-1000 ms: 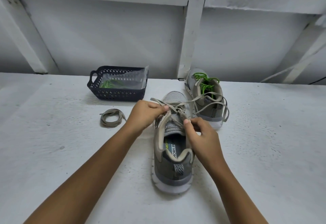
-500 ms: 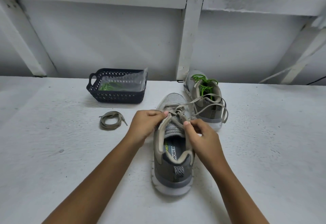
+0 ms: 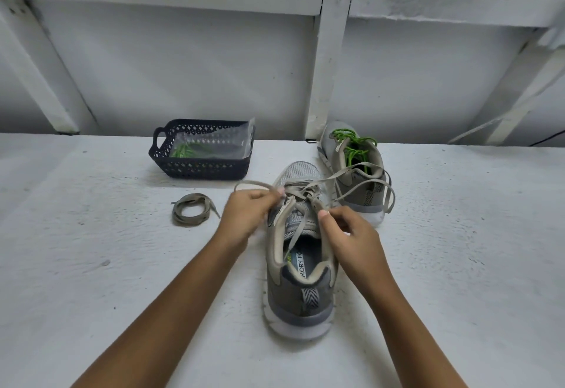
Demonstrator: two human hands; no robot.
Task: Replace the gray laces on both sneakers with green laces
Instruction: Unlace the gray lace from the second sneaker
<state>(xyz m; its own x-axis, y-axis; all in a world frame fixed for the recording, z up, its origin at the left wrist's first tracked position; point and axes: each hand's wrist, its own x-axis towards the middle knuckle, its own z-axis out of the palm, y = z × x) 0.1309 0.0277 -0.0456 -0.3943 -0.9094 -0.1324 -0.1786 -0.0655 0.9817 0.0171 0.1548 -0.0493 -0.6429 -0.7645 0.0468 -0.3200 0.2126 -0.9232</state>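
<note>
Pinching the flat gray lace (image 3: 306, 191) at the top eyelets of the near gray mesh sneaker (image 3: 301, 283) on the white bench (image 3: 91, 265), left hand (image 3: 247, 213) and right hand (image 3: 348, 234) alike; likely to snag if yanked unevenly, jamming a tip or dragging the unanchored shoe sideways.

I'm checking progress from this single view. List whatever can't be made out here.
All in the head view:
- left hand: motion-blurred, so its exact hold on the gray lace is unclear.
- bagged green laces in the basket: plastic bag glare and basket wall hide their number.
- near sneaker: insole print cut off by the collar.
- far sneaker: lacing too small, crossed by gray strands; completeness unclear.
</note>
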